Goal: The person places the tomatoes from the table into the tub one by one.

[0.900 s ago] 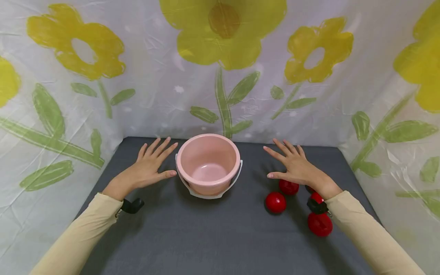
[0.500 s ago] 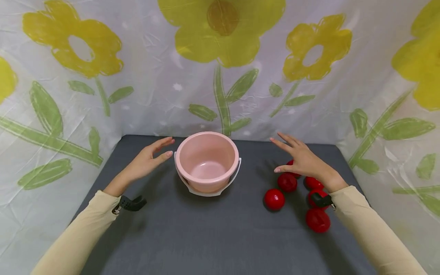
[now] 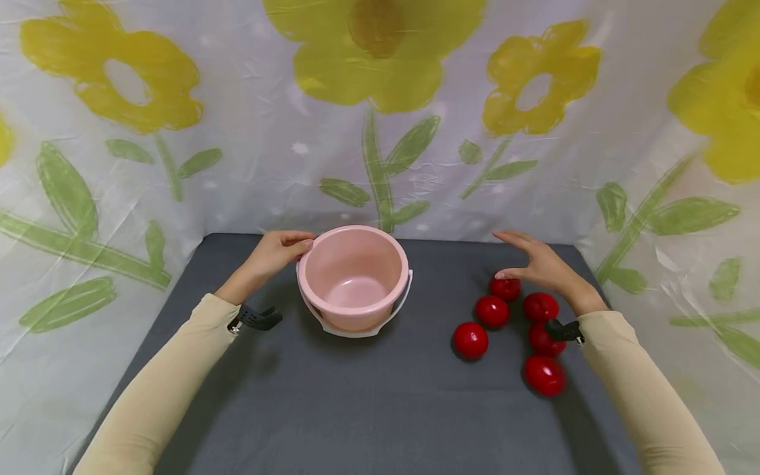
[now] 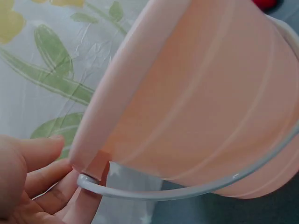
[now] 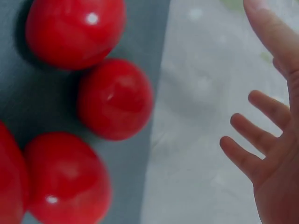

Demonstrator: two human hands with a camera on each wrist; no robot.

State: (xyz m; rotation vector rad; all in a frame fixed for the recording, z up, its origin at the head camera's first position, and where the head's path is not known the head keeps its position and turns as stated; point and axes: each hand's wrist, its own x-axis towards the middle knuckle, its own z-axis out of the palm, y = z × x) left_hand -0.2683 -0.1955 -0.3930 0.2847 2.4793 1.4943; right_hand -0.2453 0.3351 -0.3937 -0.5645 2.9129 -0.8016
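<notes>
A pink bucket (image 3: 356, 310) with a white handle stands upright on the dark table. At its left rim is my left hand (image 3: 270, 257), fingertips at the rim. In the left wrist view the thumb (image 4: 42, 151) stands apart from the rim, while other fingers reach partly behind the rim and handle end. My right hand (image 3: 543, 267) hovers, fingers spread and holding nothing, above the far end of several shiny red round fruits (image 3: 491, 311). The right wrist view shows that hand (image 5: 275, 158) apart from the nearest fruit (image 5: 116, 99).
The red fruits lie in two loose rows on the right of the grey table (image 3: 380, 415). A white curtain (image 3: 249, 165) with painted yellow flowers encloses the back and both sides.
My left hand has moved right to the bucket's rim, its spread fingers drawing together. My right hand has shifted slightly right above the fruits. Bucket and fruits stay in place.
</notes>
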